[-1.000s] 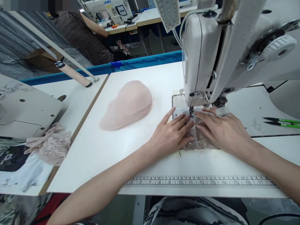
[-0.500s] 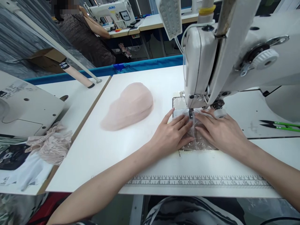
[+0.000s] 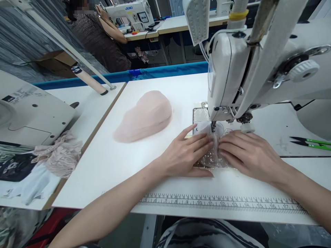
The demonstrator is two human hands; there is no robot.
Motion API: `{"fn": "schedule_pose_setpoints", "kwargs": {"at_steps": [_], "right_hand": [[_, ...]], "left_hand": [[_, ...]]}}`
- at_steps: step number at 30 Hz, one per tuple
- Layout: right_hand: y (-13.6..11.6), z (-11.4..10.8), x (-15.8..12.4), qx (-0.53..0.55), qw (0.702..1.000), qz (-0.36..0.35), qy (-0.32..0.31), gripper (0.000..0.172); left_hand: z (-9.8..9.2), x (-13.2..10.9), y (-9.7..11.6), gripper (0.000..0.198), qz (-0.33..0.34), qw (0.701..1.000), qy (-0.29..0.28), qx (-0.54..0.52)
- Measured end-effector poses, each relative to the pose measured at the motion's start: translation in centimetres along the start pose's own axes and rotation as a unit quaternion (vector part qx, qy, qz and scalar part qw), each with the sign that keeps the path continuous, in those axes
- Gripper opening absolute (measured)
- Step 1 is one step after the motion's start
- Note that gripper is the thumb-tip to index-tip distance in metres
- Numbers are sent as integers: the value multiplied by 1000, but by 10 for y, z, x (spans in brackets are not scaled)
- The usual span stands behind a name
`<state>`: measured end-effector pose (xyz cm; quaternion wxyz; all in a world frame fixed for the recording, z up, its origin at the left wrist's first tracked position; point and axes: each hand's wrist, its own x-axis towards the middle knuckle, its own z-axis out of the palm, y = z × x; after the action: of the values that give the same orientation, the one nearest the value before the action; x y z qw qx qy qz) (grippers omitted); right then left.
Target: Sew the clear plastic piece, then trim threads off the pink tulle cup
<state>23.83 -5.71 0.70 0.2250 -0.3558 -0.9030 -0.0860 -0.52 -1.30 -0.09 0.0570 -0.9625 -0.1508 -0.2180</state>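
Observation:
A thin sheer piece of fabric (image 3: 215, 156) lies under the presser foot (image 3: 213, 126) of a white sewing machine (image 3: 227, 75). My left hand (image 3: 184, 153) rests on its left side, fingers stretched out and thumb apart toward the front. From the right, my right hand (image 3: 248, 151) lies with fairly straight fingers close together, their tips touching the fabric beside the seam line. Part of the fabric is hidden beneath both hands. Pale pink sheer pieces (image 3: 147, 117) lie in a soft pile to the left of the machine.
Green-handled thread snips (image 3: 310, 143) lie at the right. A printed ruler (image 3: 222, 204) runs along the table's front edge. At the left are another machine (image 3: 31, 106) and a bundle of beige cords (image 3: 62, 156). Beyond the blue cloth edge (image 3: 168, 70), a person (image 3: 100, 41) sits at another machine.
My right hand has drawn back slightly from the presser foot, its fingers closer together. My left thumb has moved forward, away from the fingers. The view has shifted a little.

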Motion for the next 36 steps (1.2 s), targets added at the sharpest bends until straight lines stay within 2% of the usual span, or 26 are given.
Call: {"fn": "schedule_pose_setpoints", "kwargs": {"at_steps": [1, 3, 5, 7, 10, 12, 14, 21, 36], "right_hand": [[-1, -3, -1, 19, 1000, -5, -12, 24], [-2, -8, -1, 29, 999, -5, -46, 46], [-2, -10, -1, 11, 998, 1, -67, 64], [-3, -8, -2, -16, 998, 4, -64, 58], [-3, -3, -2, -44, 999, -11, -30, 27], [-2, -2, -3, -46, 999, -26, -10, 28], [-3, -2, -2, -33, 999, -41, -1, 27], [-4, -11, 2, -7, 998, -57, 9, 26], [3, -6, -1, -20, 998, -63, 1, 25]], "left_hand": [[0, -1, 0, 64, 7, 1000, 4, 8], [1, -1, 1, 39, 5, 999, 27, 32], [5, 0, 3, 21, -6, 997, 57, 43], [8, 3, 5, 15, -20, 997, 71, 36], [8, 5, 7, 29, -41, 997, 43, 46], [7, 4, 8, 40, -43, 997, 9, 63], [6, 3, 9, 39, -37, 997, -7, 70], [3, -1, 11, 34, -20, 999, -4, 48], [4, 3, 4, 33, -34, 999, -6, 38]]}}
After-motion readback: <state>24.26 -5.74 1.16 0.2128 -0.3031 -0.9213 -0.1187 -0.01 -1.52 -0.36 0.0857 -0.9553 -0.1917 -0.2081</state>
